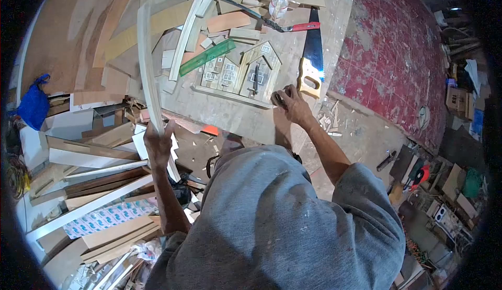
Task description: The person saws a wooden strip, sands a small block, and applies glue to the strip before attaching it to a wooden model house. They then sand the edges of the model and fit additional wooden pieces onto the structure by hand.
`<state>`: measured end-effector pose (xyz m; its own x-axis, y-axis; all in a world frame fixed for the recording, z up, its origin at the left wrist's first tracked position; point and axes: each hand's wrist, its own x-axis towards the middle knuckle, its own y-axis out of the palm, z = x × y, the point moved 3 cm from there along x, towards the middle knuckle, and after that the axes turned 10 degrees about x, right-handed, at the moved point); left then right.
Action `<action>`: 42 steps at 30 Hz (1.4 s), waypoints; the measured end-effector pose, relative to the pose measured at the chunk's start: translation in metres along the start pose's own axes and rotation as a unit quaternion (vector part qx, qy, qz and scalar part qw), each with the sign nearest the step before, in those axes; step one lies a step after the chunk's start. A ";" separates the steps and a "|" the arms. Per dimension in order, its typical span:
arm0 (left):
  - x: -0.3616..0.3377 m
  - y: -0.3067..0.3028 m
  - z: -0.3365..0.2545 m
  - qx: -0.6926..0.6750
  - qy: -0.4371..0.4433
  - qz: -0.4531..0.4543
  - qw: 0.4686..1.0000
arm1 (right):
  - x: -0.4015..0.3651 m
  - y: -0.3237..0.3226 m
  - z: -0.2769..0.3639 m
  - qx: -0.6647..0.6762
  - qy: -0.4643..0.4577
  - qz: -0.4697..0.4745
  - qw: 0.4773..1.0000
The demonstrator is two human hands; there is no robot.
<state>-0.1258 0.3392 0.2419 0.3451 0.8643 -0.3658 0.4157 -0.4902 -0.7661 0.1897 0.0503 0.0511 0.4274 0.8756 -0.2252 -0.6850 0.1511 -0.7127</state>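
My left hand (158,139) is closed around the lower end of a long wooden strip (148,65), which stands up at the left of the workbench. My right hand (289,103) is closed on a small dark object (283,100) at the bench's front edge; what it is I cannot make out. Just left of that hand lies a wooden piece with house shapes (261,76), small drawn windows and a ledge along its bottom. A green translucent ruler (207,57) lies against its upper left. A handsaw (312,60) with a wooden handle lies beyond my right hand.
A red-handled tool (303,26) and a small plastic bag (278,5) lie at the back of the workbench (293,128) among wood offcuts. Stacked boards and a blue bag (34,103) are at the left. A worn red panel (384,65) is at the right.
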 end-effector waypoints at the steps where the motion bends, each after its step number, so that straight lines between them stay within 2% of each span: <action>1: -0.008 0.006 0.000 -0.004 -0.003 0.000 1.000 | 0.000 0.004 -0.003 0.002 0.011 -0.009 1.000; 3: -0.019 0.014 0.006 -0.077 0.000 -0.025 0.997 | -0.001 0.002 -0.003 0.000 0.020 -0.017 1.000; 5: -0.019 0.024 0.013 -0.038 -0.009 -0.036 0.999 | -0.002 -0.005 -0.004 0.030 0.082 -0.020 0.996; 7: -0.025 0.033 0.002 -0.012 -0.016 -0.030 0.999 | 0.006 -0.016 -0.016 0.033 0.065 -0.053 0.996; 9: -0.031 0.041 -0.012 -0.012 0.001 0.001 1.000 | 0.025 -0.044 -0.023 0.064 0.098 -0.114 0.987; 11: -0.032 0.062 -0.021 -0.116 0.115 0.059 0.985 | 0.068 -0.068 -0.048 0.021 0.092 -0.174 0.980; 13: -0.035 0.078 -0.046 -0.127 0.127 0.109 0.978 | 0.108 -0.093 -0.070 0.026 -0.006 -0.236 0.971; 15: -0.031 0.091 -0.078 -0.053 0.169 0.172 0.969 | 0.122 -0.128 -0.052 -0.005 -0.083 -0.267 0.960; 16: -0.031 0.099 -0.098 -0.110 0.162 0.211 0.958 | 0.118 -0.137 -0.039 -0.004 -0.082 -0.275 0.958; 17: -0.031 0.112 -0.118 -0.168 0.153 0.252 0.941 | 0.108 -0.141 -0.028 0.108 -0.047 -0.250 0.961; 19: -0.023 0.139 -0.159 -0.241 0.282 0.227 0.901 | 0.065 -0.128 0.012 0.319 0.016 -0.210 0.924; 20: -0.016 0.159 -0.172 -0.258 0.247 0.269 0.895 | 0.037 -0.117 0.031 0.335 0.046 -0.190 0.922; 21: -0.009 0.181 -0.183 -0.274 0.213 0.310 0.885 | 0.006 -0.111 0.066 0.489 0.102 -0.125 0.857; 22: -0.001 0.210 -0.190 -0.281 0.219 0.319 0.878 | -0.017 -0.103 0.096 0.533 0.063 -0.137 0.833; 23: 0.003 0.232 -0.197 -0.288 0.224 0.328 0.871 | -0.033 -0.085 0.106 0.549 0.066 -0.129 0.823; 24: -0.010 0.220 -0.218 -0.277 0.155 0.383 0.868 | -0.044 -0.072 0.111 0.469 0.054 -0.158 0.867; 25: -0.005 0.253 -0.215 -0.311 0.149 0.372 0.862 | -0.049 -0.063 0.127 0.488 0.069 -0.221 0.841; 27: -0.015 0.283 -0.207 -0.331 0.129 0.411 0.840 | -0.060 -0.037 0.113 0.522 0.169 -0.233 0.803; 28: -0.016 0.291 -0.196 -0.329 0.132 0.415 0.838 | -0.066 -0.025 0.106 0.521 0.170 -0.239 0.801; 30: -0.014 0.309 -0.176 -0.197 0.196 0.430 0.859 | -0.079 -0.013 0.094 0.464 0.210 -0.267 0.818; 31: -0.009 0.325 -0.156 -0.110 0.179 0.390 0.897 | -0.089 -0.011 0.090 0.463 0.208 -0.273 0.817; 32: -0.003 0.322 -0.134 -0.112 0.209 0.424 0.874 | -0.103 -0.010 0.086 0.431 0.213 -0.268 0.835; 34: -0.007 0.272 -0.104 -0.077 0.073 0.546 0.831 | -0.131 0.000 0.079 0.401 0.217 -0.264 0.850; 36: -0.001 0.247 -0.067 -0.038 -0.012 0.556 0.831 | -0.154 0.013 0.071 0.304 0.185 -0.244 0.902; 37: 0.004 0.241 -0.047 -0.037 -0.011 0.555 0.831 | -0.159 0.020 0.066 0.305 0.185 -0.244 0.902; 39: 0.014 0.248 -0.002 -0.144 -0.136 0.525 0.828 | -0.165 0.036 0.061 0.321 0.173 -0.212 0.907; 40: 0.017 0.257 0.008 -0.144 -0.138 0.525 0.828 | -0.162 0.036 0.062 0.317 0.197 -0.195 0.907; 42: 0.026 0.269 0.020 -0.264 -0.158 0.469 0.828 | -0.145 0.039 0.058 0.311 0.192 -0.205 0.908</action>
<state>-0.0213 0.2319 0.0155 0.5214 0.0209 -0.8530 0.4294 -0.8704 0.2411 0.0672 -0.0443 0.0947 0.8138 0.4807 -0.3266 -0.5720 0.7621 -0.3034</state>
